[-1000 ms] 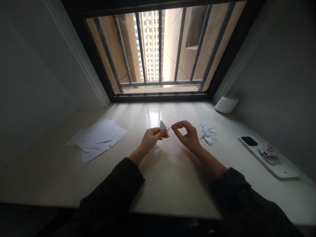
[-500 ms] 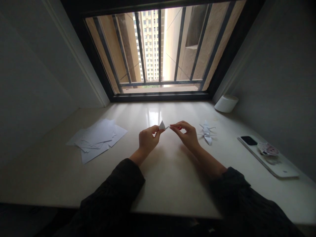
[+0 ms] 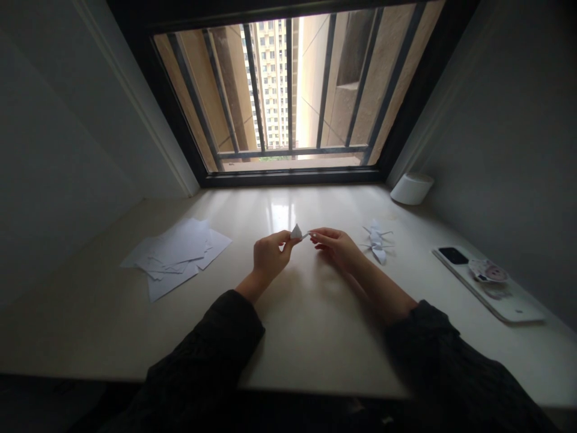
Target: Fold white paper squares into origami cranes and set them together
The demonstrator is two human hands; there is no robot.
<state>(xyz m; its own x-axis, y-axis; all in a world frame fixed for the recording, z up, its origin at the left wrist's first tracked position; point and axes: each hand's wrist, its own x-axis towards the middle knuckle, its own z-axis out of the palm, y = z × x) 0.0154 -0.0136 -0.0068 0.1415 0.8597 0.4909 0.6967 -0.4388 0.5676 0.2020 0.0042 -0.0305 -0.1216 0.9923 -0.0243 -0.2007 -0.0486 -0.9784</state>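
Observation:
Between my hands is a small white folded-paper crane (image 3: pixel 296 231), held just above the white sill top. My left hand (image 3: pixel 271 252) pinches its body between thumb and forefinger, with a pointed flap standing up. A thin paper point sticks out to the right, and the fingertips of my right hand (image 3: pixel 336 243) are closed on its end. Finished-looking paper cranes (image 3: pixel 377 242) lie close together to the right of my right hand. A loose pile of white paper sheets (image 3: pixel 175 249) lies to the left of my left hand.
A white phone (image 3: pixel 489 285) with a round sticker-like grip lies at the right. Near the window's right corner stands a white cylinder-like object (image 3: pixel 412 189). A barred window (image 3: pixel 288 177) closes off the back, and the sill's front edge (image 3: pixel 324 391) runs near me.
My right hand has turned over, its fingers now stretched more toward the crane's thin point and gripping its end. My left hand keeps its pinch almost unmoved.

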